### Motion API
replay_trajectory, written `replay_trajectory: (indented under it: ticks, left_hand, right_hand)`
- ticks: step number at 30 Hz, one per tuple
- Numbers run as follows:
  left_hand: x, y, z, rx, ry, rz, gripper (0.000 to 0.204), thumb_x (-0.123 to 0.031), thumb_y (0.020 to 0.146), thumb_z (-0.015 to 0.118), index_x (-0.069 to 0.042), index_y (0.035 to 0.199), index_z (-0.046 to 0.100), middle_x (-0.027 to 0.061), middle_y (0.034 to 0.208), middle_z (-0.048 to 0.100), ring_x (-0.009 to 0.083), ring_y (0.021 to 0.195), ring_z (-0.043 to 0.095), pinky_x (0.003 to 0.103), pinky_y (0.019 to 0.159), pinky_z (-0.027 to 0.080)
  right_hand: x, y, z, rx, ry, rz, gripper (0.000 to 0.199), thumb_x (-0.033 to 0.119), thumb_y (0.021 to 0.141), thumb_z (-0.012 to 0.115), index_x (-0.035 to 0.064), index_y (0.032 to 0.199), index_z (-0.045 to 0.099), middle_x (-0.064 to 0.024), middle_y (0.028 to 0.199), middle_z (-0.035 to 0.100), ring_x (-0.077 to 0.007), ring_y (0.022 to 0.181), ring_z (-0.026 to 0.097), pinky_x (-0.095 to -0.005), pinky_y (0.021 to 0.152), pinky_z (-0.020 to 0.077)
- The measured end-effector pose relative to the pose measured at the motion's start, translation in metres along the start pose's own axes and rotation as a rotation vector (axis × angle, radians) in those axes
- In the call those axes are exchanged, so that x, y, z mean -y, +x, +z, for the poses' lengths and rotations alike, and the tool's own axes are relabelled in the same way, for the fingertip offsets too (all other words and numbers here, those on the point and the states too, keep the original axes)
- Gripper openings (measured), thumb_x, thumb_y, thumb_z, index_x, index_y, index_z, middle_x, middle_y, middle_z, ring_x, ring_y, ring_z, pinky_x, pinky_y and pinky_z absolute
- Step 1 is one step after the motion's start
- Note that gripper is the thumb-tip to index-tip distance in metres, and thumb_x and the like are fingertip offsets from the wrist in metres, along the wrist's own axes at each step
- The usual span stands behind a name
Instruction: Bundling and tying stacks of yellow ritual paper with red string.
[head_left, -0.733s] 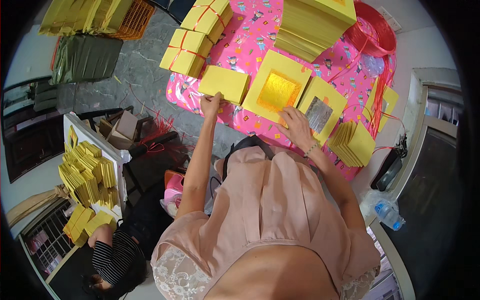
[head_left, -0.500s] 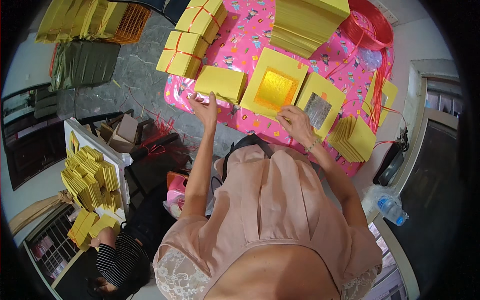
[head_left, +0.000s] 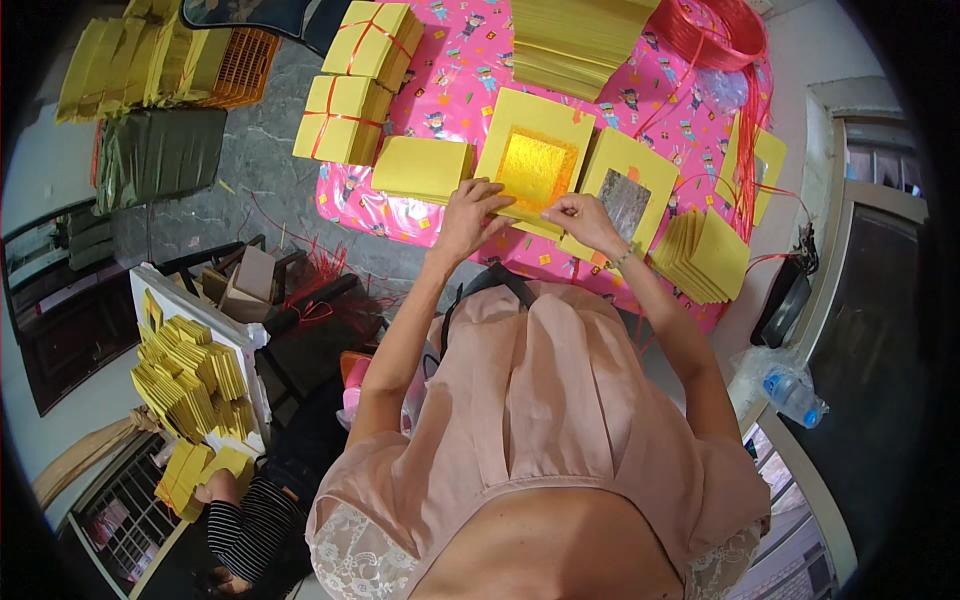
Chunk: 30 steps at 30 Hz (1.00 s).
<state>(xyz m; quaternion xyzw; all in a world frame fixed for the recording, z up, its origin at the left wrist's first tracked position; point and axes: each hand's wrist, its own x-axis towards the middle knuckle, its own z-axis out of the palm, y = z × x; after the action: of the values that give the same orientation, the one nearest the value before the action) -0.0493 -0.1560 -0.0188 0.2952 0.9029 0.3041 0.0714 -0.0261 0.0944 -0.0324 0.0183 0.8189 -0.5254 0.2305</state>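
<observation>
Your left hand [head_left: 468, 215] lay on the near edge of the gold-foil sheet [head_left: 535, 165], fingers pinching its lower rim. Your right hand [head_left: 583, 218] met it from the other side, fingertips gripping the same edge, so both hands held that sheet between them. The sheet lay flat on the pink cloth [head_left: 460, 70], between a plain yellow stack [head_left: 422, 168] on its left and a silver-foil sheet [head_left: 626, 195] on its right, overlapping the latter's corner. A fanned pile [head_left: 705, 255] sat further right. Tied yellow bundles [head_left: 350, 118] rested at the cloth's left edge, red string [head_left: 715, 30] at the far right.
</observation>
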Motion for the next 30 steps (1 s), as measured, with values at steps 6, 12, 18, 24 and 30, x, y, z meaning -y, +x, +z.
replay_trajectory:
  ticks: [6, 12, 18, 24, 30]
  left_hand:
    - [0.001, 0.003, -0.004, 0.015, -0.072, -0.025, 0.035, -0.029, 0.078, 0.074, -0.012, 0.108, 0.072, 0.0109, 0.12, 0.063, 0.0336, 0.116, 0.051, 0.042, 0.098, 0.044]
    - [0.0, 0.002, -0.006, 0.032, -0.082, -0.038, 0.036, -0.03, 0.079, 0.073, -0.012, 0.11, 0.072, 0.0106, 0.121, 0.063, 0.0344, 0.117, 0.05, 0.043, 0.1, 0.043]
    - [-0.003, 0.004, -0.005, 0.01, -0.07, -0.049, 0.038, -0.036, 0.079, 0.072, -0.012, 0.109, 0.072, 0.011, 0.119, 0.063, 0.0336, 0.115, 0.051, 0.043, 0.099, 0.042]
    - [-0.012, 0.018, -0.018, 0.073, -0.031, -0.135, 0.055, -0.035, 0.078, 0.074, -0.007, 0.124, 0.06, 0.0149, 0.121, 0.06, 0.0341, 0.116, 0.05, 0.045, 0.099, 0.039]
    - [-0.036, 0.028, -0.016, -0.401, 0.079, 0.043, 0.066, -0.017, 0.079, 0.072, -0.007, 0.139, 0.045, 0.0245, 0.138, 0.039, 0.0413, 0.123, 0.043, 0.049, 0.102, 0.036]
  right_hand:
    - [-0.015, 0.017, -0.008, 0.147, 0.052, 0.086, 0.03, 0.031, 0.085, 0.072, 0.0022, 0.082, 0.073, 0.0003, 0.058, 0.059, -0.005, 0.053, 0.049, -0.0276, 0.05, 0.0397]
    - [-0.012, 0.018, -0.009, 0.173, 0.036, 0.096, 0.03, 0.033, 0.085, 0.071, 0.003, 0.082, 0.073, 0.0006, 0.058, 0.059, -0.0047, 0.054, 0.049, -0.0275, 0.05, 0.039]
    - [-0.006, 0.012, -0.007, 0.122, -0.011, 0.076, 0.03, 0.033, 0.086, 0.07, 0.0031, 0.084, 0.072, -0.0032, 0.061, 0.061, -0.009, 0.055, 0.054, -0.0295, 0.053, 0.0427]
    - [0.013, 0.001, -0.009, -0.073, -0.068, -0.057, 0.028, 0.029, 0.089, 0.066, 0.0013, 0.084, 0.066, -0.0088, 0.067, 0.062, -0.0166, 0.061, 0.059, -0.0326, 0.059, 0.0458]
    - [0.032, 0.025, -0.037, -0.249, -0.072, -0.113, 0.026, 0.027, 0.091, 0.063, 0.0014, 0.088, 0.066, -0.0112, 0.077, 0.066, -0.0217, 0.072, 0.064, -0.034, 0.065, 0.0475]
